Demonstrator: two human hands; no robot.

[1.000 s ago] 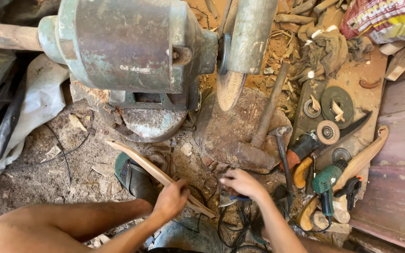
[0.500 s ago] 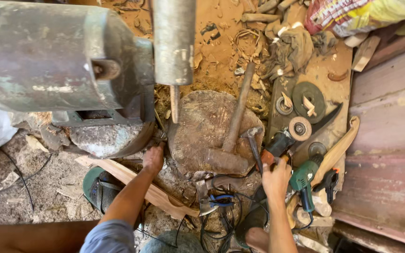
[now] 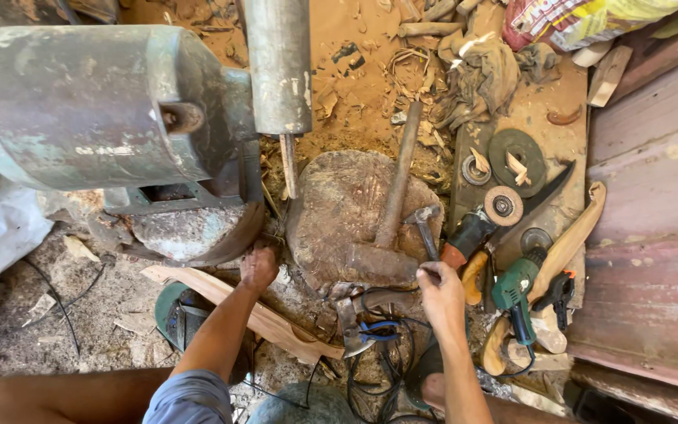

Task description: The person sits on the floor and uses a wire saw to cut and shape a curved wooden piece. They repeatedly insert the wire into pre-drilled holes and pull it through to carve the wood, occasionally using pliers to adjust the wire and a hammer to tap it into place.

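Your right hand [image 3: 441, 292] clamps the claw hammer [image 3: 425, 228] handle; left hand [image 3: 258, 267], fingers together, presses beside the grinder [image 3: 103, 110]. Tangled cables [image 3: 378, 353] could snag your swing.

Single head-worn view, looking straight down, close above both forearms, grinder [image 3: 111, 110] upper left, stump [image 3: 347, 212] centre
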